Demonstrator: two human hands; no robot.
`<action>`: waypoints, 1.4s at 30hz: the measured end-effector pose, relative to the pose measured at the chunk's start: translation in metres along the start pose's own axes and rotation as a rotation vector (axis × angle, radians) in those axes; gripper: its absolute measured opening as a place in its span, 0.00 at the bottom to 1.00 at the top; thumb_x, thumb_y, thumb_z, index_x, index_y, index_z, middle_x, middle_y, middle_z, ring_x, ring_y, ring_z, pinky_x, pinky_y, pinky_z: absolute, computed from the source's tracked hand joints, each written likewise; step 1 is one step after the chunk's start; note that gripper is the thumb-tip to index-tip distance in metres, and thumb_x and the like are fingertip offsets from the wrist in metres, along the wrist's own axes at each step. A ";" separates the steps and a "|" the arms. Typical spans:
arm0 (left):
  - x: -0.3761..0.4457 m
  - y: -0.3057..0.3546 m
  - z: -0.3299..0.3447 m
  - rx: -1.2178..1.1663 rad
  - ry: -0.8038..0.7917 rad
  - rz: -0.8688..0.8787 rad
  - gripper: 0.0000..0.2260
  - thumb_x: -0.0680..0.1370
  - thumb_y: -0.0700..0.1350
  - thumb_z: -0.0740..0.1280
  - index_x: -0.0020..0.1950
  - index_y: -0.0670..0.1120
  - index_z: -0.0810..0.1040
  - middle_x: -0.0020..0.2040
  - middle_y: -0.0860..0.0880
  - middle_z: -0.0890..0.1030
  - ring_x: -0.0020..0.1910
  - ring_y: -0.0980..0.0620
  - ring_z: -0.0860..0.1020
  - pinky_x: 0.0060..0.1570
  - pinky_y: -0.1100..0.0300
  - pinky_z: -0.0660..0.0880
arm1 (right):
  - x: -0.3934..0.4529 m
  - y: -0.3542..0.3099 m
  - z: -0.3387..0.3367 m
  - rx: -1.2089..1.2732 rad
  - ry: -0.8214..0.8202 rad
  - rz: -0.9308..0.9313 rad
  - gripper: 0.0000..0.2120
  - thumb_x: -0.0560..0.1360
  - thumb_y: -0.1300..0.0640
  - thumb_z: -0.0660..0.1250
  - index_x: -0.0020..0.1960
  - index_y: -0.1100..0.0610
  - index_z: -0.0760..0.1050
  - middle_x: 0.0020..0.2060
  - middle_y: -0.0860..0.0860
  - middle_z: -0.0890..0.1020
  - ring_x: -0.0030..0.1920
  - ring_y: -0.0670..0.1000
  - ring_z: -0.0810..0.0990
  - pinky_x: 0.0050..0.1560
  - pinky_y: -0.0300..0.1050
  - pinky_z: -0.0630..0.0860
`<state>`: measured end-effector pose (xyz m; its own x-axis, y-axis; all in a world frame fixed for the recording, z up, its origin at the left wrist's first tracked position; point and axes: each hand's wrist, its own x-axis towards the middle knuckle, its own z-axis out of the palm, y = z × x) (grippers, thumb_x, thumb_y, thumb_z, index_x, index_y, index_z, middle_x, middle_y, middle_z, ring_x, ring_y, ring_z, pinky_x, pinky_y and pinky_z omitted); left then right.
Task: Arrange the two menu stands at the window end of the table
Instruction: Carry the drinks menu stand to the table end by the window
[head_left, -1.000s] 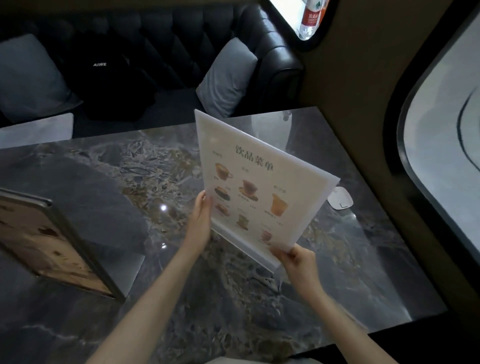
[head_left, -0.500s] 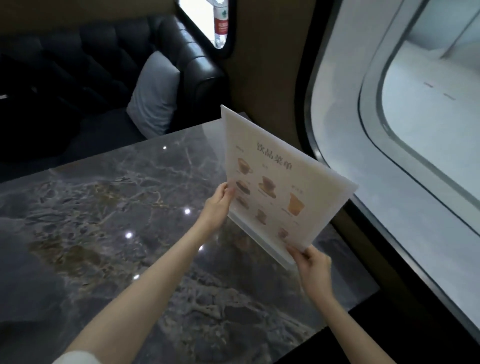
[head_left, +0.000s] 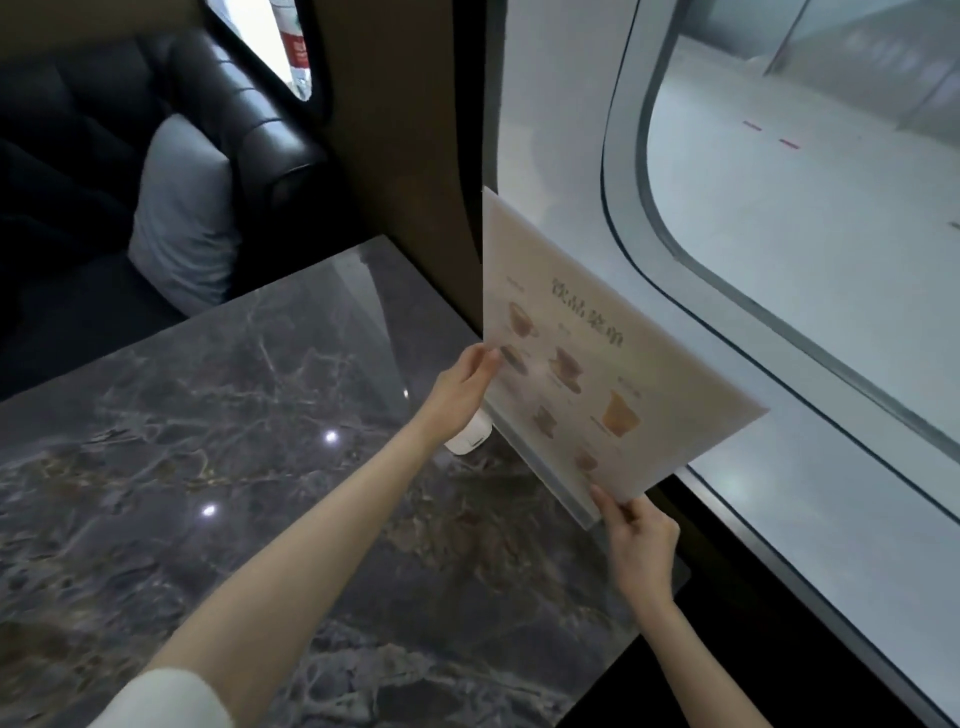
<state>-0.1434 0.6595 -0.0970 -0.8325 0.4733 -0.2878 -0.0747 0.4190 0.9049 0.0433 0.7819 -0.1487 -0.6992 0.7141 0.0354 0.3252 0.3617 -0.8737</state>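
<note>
Fig.: placing the first menu stand (head_left: 597, 358) at the window end of the table (head_left: 249, 493).

Both hands are gripping the stand. Left hand (head_left: 460, 395) is pinching the sheet's left edge, thumb on the printed face, other fingers behind it & hidden. Right hand (head_left: 639, 545) is holding the lower right corner; its fingertips (head_left: 597, 496) are closing on the clear base strip, which is running between the two hands. Stand is tilted, its top leaning away from the person, w/ the base seemingly just off the tabletop; contact cannot be told. A small white object (head_left: 467, 439) is sitting on the table under the left palm, partly hidden. Second stand is not in view.

Doing the step well (judgement): level the base strip first, lower it flat, then square the sheet to the window (head_left: 779, 260) wall before loosening either grip. Set the base beside the white object, not on it. Keep the right-hand corner inboard of the table edge, which is lying close below those fingers, & leave room for stand no. 2.

Writing: the heading on the sheet is in Chinese characters, too blurred to read for sure; drink pics w/ small captions are illegible. A bottle (head_left: 296, 47) w/ a red label is showing at the far window; its text is unreadable.
</note>
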 end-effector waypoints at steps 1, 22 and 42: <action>0.003 0.001 0.003 -0.002 -0.010 0.009 0.21 0.80 0.56 0.54 0.69 0.49 0.67 0.67 0.50 0.73 0.66 0.51 0.70 0.61 0.60 0.64 | 0.002 0.002 0.000 0.000 -0.009 0.017 0.07 0.72 0.65 0.68 0.36 0.60 0.79 0.26 0.40 0.74 0.29 0.30 0.75 0.28 0.23 0.67; 0.023 -0.008 0.020 0.021 -0.095 -0.005 0.21 0.80 0.55 0.53 0.72 0.49 0.64 0.70 0.50 0.70 0.70 0.51 0.66 0.63 0.63 0.60 | 0.015 0.013 0.002 -0.057 -0.041 0.102 0.06 0.73 0.64 0.67 0.43 0.67 0.79 0.34 0.54 0.79 0.30 0.40 0.75 0.31 0.23 0.69; -0.140 -0.115 -0.050 1.065 0.188 -0.062 0.17 0.79 0.50 0.57 0.62 0.42 0.72 0.65 0.44 0.74 0.66 0.45 0.70 0.60 0.50 0.68 | -0.050 -0.017 0.043 -0.434 -0.386 0.270 0.20 0.74 0.58 0.64 0.61 0.67 0.66 0.60 0.65 0.74 0.59 0.63 0.73 0.57 0.51 0.71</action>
<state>-0.0462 0.5067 -0.1449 -0.9215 0.3394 -0.1889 0.3199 0.9389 0.1267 0.0458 0.7142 -0.1567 -0.7094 0.5760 -0.4062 0.6935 0.4672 -0.5485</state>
